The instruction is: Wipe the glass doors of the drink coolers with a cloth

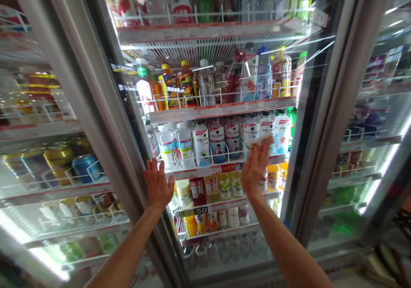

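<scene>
The left hand [159,186] was spread wide, palm toward the glass door [316,63], near the metal frame [101,104] on the left; whether it pressed the glass could not be told. The right hand [256,168] was raised farther right before the door, fingers close together; blur and a pale smear at the fingertips hid whether it held anything.

The glass door stood between hands and bottles. Beyond it, the lit cooler [205,48] held white-labelled bottles [202,144], partly covered by the right hand. Above stood two dark bottles [187,87] with yellow caps; the topmost row was cut off. Clear bottles [224,250] lowest down were dim.
</scene>
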A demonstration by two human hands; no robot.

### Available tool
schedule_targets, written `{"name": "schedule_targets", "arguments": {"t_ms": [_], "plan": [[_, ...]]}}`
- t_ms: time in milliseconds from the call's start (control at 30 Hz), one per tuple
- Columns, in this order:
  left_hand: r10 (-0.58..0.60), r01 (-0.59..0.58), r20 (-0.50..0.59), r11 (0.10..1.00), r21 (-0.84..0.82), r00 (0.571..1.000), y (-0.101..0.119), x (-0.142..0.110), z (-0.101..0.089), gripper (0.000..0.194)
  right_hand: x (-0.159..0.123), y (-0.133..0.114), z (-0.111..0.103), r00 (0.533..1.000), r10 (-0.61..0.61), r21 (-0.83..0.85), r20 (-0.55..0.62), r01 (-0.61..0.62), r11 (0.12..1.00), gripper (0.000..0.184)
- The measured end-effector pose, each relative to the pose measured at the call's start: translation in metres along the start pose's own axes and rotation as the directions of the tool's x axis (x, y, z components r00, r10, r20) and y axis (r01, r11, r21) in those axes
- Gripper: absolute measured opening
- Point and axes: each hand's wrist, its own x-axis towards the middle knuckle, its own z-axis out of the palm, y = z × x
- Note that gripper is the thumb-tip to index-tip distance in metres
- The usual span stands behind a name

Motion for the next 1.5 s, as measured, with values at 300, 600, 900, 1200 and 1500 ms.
{"name": "schedule_targets", "arguments": {"t_ms": [300,600,900,1200,1500], "plan": [[0.044,-0.044,0.013,0.998,0.042,0.999,-0.002,0.003,-0.005,0.074,-0.056,-0.008,-0.008,0.773,-0.557,0.13,0.304,0.545,0.828,0.046],[-0.146,0.145,-0.044,0.989,-0.017,0.988,0.027,0.005,0.002,0.071,-0.025,0.022,-0.014,0.998,-0.052,-0.107,-0.035,0.048,0.993,0.054],[-0.125,0.125,0.01,0.992,-0.003,0.992,0.023,0.004,-0.002,0.071,-0.02,0.105,-0.052,0.989,-0.138,-0.147,0.051,0.144,0.979,0.046],[-0.115,0.114,0.025,0.993,0.008,0.993,0.019,0.002,0.001,0.07,-0.002,0.003,-0.013,0.907,-0.387,0.006,0.167,0.391,0.92,0.051],[-0.071,0.07,0.024,0.997,0.042,0.997,0.017,0.003,-0.004,0.073,0.089,0.087,-0.032,0.965,0.15,-0.057,-0.217,-0.165,0.985,0.047]]}}
